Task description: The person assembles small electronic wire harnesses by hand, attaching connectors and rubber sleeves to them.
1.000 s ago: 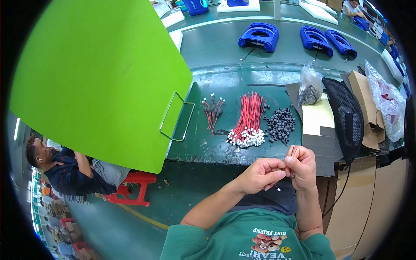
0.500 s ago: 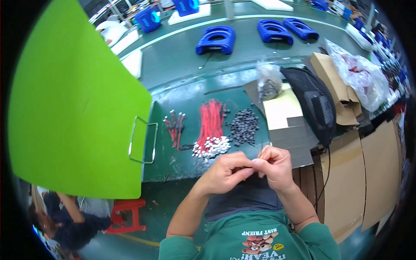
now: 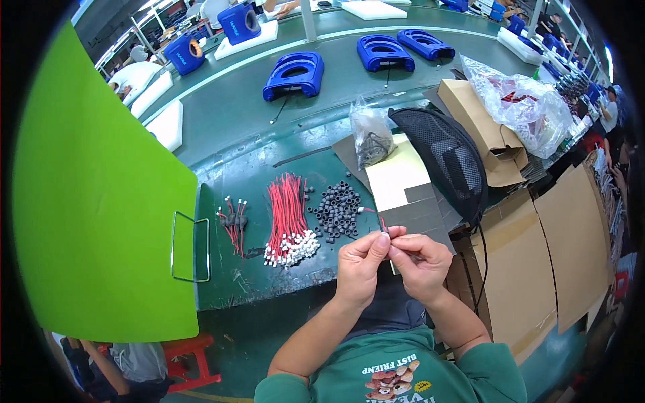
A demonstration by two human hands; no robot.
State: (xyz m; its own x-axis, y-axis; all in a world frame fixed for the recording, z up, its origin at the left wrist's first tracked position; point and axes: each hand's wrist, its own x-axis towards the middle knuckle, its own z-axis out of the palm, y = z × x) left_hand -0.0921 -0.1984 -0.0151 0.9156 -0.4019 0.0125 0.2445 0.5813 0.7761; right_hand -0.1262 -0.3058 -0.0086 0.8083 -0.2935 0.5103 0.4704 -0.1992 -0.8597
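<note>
Green worktable [image 3: 259, 178], head view | red lead [image 3: 382, 221]: beyond fingertips, long axis running away, bending left to white connector [image 3: 361, 209] | left hand [image 3: 359, 269]: thumb and finger clamped on lead | right hand [image 3: 423, 267]: equally near, fingertips meeting left's; grip hidden, cannot tell

Green bench [image 3: 218, 292] ahead of the hands [image 3: 361, 267], surface scuffed. Directly on it, forward-left of the hands: loose dark rings [image 3: 338, 211] nearest, then red wires with white connectors [image 3: 287, 205], then a smaller wire cluster [image 3: 233, 224] farthest. Beyond the hands, slightly right: dark cardboard [image 3: 423, 215] lies flat.
</note>
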